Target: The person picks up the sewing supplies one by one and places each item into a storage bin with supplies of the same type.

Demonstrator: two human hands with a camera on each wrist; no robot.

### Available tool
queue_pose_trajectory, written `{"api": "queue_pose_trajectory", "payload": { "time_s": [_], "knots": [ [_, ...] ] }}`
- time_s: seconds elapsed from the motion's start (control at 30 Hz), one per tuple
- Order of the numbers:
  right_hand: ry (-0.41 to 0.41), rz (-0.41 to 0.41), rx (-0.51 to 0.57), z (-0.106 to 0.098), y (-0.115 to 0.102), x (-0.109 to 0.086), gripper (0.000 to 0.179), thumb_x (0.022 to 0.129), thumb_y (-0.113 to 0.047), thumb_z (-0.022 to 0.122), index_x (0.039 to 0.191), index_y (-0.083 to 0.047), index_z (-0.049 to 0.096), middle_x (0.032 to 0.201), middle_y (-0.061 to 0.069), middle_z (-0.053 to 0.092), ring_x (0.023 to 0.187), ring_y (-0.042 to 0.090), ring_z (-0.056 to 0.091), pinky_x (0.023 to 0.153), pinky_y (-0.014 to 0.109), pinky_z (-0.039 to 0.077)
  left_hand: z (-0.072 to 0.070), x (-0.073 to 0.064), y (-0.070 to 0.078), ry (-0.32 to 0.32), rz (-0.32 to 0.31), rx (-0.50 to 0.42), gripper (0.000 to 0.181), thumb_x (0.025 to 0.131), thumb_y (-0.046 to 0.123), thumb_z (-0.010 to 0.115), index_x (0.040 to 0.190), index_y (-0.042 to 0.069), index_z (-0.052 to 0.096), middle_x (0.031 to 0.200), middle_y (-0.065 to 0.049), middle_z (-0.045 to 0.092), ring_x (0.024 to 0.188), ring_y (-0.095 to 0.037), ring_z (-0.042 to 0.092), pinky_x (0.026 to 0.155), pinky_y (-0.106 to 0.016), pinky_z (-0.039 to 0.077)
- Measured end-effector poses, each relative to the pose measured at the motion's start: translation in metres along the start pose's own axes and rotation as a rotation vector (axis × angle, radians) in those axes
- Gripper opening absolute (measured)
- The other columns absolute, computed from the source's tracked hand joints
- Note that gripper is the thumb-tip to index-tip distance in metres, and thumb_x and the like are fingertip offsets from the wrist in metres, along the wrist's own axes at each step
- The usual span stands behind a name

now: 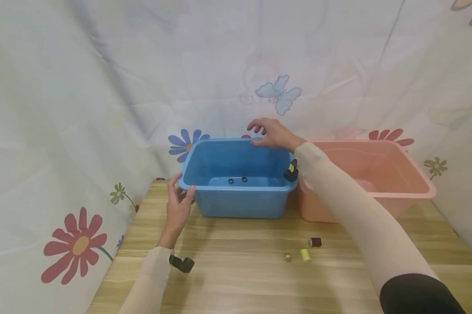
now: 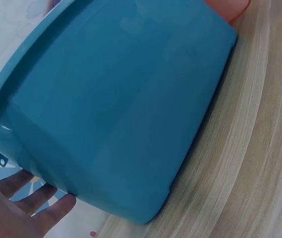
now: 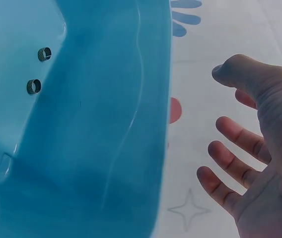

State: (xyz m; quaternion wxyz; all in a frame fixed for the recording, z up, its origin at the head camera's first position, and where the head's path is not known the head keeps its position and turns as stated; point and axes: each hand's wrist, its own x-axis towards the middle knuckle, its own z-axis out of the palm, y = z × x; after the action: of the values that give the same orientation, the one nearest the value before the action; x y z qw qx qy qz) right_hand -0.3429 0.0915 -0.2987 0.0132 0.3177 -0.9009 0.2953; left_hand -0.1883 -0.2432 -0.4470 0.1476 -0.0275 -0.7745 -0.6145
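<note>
A blue plastic basin [image 1: 244,203] stands on the wooden table. At its left front corner my left hand [image 1: 179,211] grips the rim, thumb at the front and fingers along the left side. In the left wrist view, those fingers [image 2: 56,210] lie against the basin's end wall. My right hand [image 1: 274,134] hovers over the back rim, fingers loosely bent and holding nothing. The right wrist view has this hand [image 3: 260,144] beside the rim, with a gap between thumb and fingers. Inside the basin lie two small dark rings [image 3: 34,86], textured like ring thimbles.
A pink basin [image 1: 377,170] stands right of the blue one, partly behind my right sleeve. In front, on the table [image 1: 236,279], lie a dark brown thread spool [image 1: 316,242], a yellow thread spool [image 1: 306,255] and a small gold-coloured ring [image 1: 288,257]. A flowered curtain [image 1: 204,65] hangs behind.
</note>
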Motion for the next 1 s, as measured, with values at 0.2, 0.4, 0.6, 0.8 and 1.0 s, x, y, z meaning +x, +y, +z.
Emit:
{"api": "queue_pose_trajectory", "payload": {
  "time_s": [0.2,0.4,0.6,0.8,1.0],
  "knots": [
    [0.003,-0.017,-0.016,-0.012,-0.003,-0.011,0.053,0.091,-0.031,0.077,0.139,-0.016,0.059,0.133,0.015,0.061,0.118,0.034,0.057,0.096,0.046,0.053,0.006,0.007,0.001,-0.034,-0.033,-0.031,0.068,0.105,0.036,0.06,0.161,0.025,0.022,0.16,-0.023,0.036,0.138,-0.044,0.048,0.103,-0.065,0.045],
    [0.035,-0.035,-0.003,-0.02,-0.007,-0.025,0.059,0.09,-0.032,0.079,0.141,-0.016,0.057,0.131,0.012,0.062,0.114,0.029,0.06,0.094,0.046,0.055,0.009,0.009,0.004,-0.04,-0.029,-0.031,0.066,0.105,0.037,0.058,0.161,0.029,0.023,0.16,-0.021,0.037,0.138,-0.043,0.048,0.104,-0.065,0.045],
    [0.071,-0.077,0.01,-0.023,-0.008,-0.039,0.065,0.088,-0.033,0.081,0.145,-0.02,0.054,0.129,0.006,0.062,0.111,0.023,0.06,0.093,0.046,0.057,0.007,0.007,0.003,-0.022,0.01,-0.009,0.063,0.106,0.043,0.056,0.159,0.033,0.024,0.16,-0.018,0.038,0.137,-0.041,0.049,0.102,-0.066,0.045],
    [0.102,-0.127,0.028,-0.023,-0.009,-0.056,0.068,0.087,-0.031,0.083,0.147,-0.02,0.052,0.129,0.005,0.063,0.109,0.023,0.062,0.091,0.042,0.057,0.006,0.008,-0.002,-0.016,0.004,-0.009,0.062,0.105,0.045,0.056,0.158,0.037,0.025,0.16,-0.015,0.038,0.137,-0.04,0.049,0.102,-0.066,0.045],
    [0.104,-0.163,0.03,-0.021,-0.015,-0.075,0.071,0.086,-0.03,0.084,0.147,-0.018,0.051,0.131,0.006,0.063,0.109,0.023,0.063,0.091,0.043,0.057,0.004,0.006,-0.004,-0.007,0.001,-0.003,0.062,0.105,0.046,0.057,0.157,0.038,0.026,0.159,-0.015,0.04,0.135,-0.038,0.051,0.102,-0.063,0.047]
  ]
}}
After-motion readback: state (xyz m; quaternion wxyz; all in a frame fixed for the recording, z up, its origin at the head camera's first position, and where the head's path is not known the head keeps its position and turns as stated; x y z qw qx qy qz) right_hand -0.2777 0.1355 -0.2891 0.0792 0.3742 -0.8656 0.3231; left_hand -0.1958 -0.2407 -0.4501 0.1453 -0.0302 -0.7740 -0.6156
